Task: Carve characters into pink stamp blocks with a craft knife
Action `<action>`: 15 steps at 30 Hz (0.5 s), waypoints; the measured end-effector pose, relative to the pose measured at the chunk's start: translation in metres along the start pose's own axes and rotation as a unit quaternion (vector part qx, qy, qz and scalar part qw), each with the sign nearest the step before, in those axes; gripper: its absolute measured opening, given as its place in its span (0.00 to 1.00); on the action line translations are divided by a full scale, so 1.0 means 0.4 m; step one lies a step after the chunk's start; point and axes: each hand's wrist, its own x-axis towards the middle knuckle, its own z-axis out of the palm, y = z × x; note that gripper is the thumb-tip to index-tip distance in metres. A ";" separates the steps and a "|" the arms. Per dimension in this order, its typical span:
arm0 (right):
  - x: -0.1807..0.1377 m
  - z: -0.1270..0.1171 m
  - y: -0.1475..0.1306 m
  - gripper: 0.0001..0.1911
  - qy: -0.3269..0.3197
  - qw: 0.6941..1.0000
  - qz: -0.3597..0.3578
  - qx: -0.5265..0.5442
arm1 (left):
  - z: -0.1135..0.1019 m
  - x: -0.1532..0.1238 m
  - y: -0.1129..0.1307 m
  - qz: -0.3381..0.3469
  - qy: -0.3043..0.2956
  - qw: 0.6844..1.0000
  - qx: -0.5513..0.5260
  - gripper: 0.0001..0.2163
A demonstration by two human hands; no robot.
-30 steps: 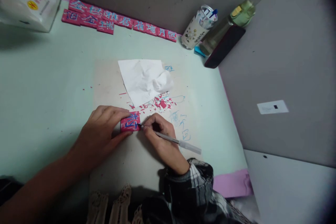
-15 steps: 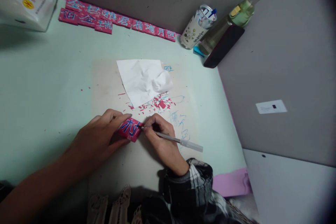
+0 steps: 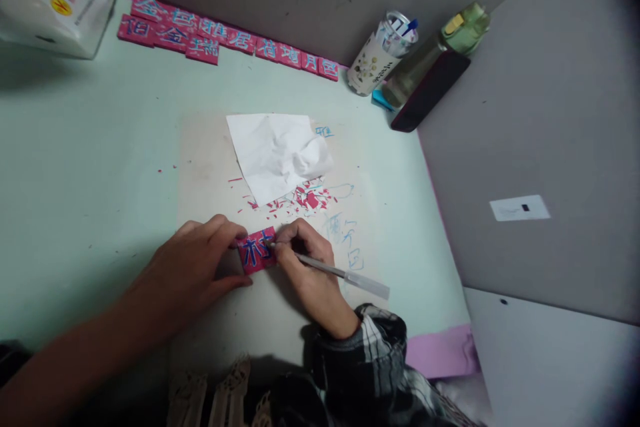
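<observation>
A: Where is the pink block being kept?

B: It is being pinned flat on the worn beige mat, near the desk's front edge, by the fingertips of the left hand, which are pressing its left side.

A: And the craft knife?

B: It is being gripped like a pen in the clenched right hand, its tip being set on the block's blue character. Pink shavings are lying just beyond, beside a crumpled white paper
</observation>
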 end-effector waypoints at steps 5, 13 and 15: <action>-0.003 0.004 -0.002 0.08 -0.006 1.000 0.005 0.000 | -0.014 0.000 -0.003 -0.012 -0.032 0.998 -0.055 0.10; -0.008 0.006 -0.002 0.09 -0.021 0.999 -0.018 -0.029 | 0.019 0.005 -0.014 0.016 0.047 0.999 0.006 0.21; -0.010 0.005 0.000 0.09 -0.025 0.999 -0.023 -0.035 | 0.022 0.006 -0.015 0.034 0.036 0.998 0.038 0.20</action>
